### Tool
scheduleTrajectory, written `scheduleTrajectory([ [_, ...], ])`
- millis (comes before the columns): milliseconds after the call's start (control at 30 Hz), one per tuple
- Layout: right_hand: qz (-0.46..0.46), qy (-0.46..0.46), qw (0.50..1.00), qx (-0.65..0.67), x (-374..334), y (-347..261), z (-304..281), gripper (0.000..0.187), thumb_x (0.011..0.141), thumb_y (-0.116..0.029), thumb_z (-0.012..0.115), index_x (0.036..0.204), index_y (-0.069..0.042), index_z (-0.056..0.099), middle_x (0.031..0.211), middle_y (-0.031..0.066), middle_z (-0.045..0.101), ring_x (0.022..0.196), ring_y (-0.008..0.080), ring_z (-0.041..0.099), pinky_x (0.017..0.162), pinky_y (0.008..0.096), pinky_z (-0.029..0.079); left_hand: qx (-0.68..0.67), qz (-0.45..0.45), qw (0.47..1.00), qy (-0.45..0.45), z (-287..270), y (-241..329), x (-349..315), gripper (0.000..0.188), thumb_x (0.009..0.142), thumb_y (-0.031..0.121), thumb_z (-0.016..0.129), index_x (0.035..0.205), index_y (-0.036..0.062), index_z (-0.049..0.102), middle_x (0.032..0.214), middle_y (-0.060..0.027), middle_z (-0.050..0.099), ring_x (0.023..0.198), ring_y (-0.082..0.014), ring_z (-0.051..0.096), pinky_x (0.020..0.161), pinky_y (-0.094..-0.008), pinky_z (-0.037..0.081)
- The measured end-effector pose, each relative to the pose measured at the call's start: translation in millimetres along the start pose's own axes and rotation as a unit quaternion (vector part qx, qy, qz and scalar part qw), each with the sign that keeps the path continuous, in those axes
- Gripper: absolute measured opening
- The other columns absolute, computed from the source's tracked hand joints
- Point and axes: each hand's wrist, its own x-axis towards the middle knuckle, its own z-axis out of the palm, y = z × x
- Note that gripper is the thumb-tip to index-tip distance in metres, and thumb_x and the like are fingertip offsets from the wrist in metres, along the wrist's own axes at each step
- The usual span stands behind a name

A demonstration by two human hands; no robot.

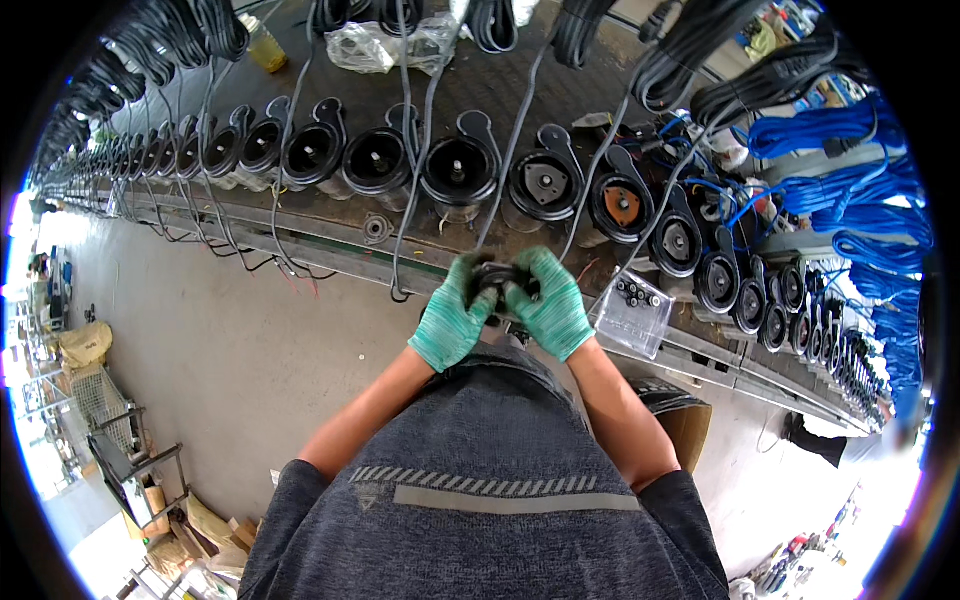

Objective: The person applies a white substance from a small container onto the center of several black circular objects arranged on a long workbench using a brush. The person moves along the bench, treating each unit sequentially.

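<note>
My left hand and my right hand, both in green knitted gloves, meet at the bench's near edge. Between them they grip a small dark part; it is blurred and mostly covered by fingers, so its kind cannot be made out. Just beyond stands a row of metal housings with black round tops. The housing straight ahead has a shaft showing in its open top. To its right, one housing has a grey plate inside, and another an orange-brown plate.
A clear plastic tray with small dark parts lies right of my hands. Bundled black cables and blue cables hang overhead, with grey leads dangling over the bench. A plastic bag lies at the back. A cardboard box stands below right.
</note>
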Motion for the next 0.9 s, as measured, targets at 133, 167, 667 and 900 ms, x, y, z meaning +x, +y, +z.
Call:
scheduleTrajectory([
  [133, -0.168, 0.13, 0.968, -0.133, 72, -37, 13, 0.021, 0.084, -0.006, 0.072, 0.104, -0.006, 0.071, 0.09, 0.0099, 0.071, 0.083, 0.0263, 0.065, 0.077, 0.0365, 0.052, -0.059, 0.054, 0.989, 0.124, -34, 3, 6, 0.04, 0.097, -0.001, 0.056, 0.137, 0.0025, 0.048, 0.121, -0.0065, 0.062, 0.106, -0.0135, 0.06, 0.091, -0.0278, 0.051],
  [167, -0.192, 0.158, 0.958, -0.142, 94, -37, 18, 0.021, 0.083, -0.007, 0.073, 0.105, -0.006, 0.072, 0.094, 0.0112, 0.072, 0.085, 0.0303, 0.064, 0.079, 0.0391, 0.052, -0.085, 0.017, 0.987, 0.135, -54, -8, 7, 0.04, 0.096, -0.001, 0.057, 0.135, 0.0027, 0.049, 0.12, -0.0059, 0.062, 0.105, -0.0131, 0.059, 0.091, -0.0273, 0.051],
  [667, -0.273, 0.08, 0.849, -0.445, 140, -15, 72, 0.029, 0.087, -0.022, 0.069, 0.114, -0.012, 0.071, 0.123, 0.007, 0.068, 0.107, 0.0334, 0.061, 0.091, 0.0448, 0.052, 0.583, -0.01, 0.809, 0.07, -218, -78, 86, 0.069, 0.075, 0.023, 0.082, 0.137, 0.0066, 0.054, 0.138, -0.021, 0.052, 0.124, -0.0409, 0.053, 0.104, -0.0465, 0.048],
  [900, -0.23, 0.061, 0.878, -0.415, 56, -16, 41, 0.027, 0.084, -0.018, 0.07, 0.107, -0.004, 0.07, 0.113, 0.0143, 0.069, 0.108, 0.0341, 0.062, 0.097, 0.0451, 0.048, 0.679, -0.019, 0.73, -0.08, -211, -77, 123, 0.07, 0.077, 0.019, 0.081, 0.14, 0.0106, 0.053, 0.134, -0.0188, 0.054, 0.12, -0.0393, 0.056, 0.099, -0.0488, 0.05],
])
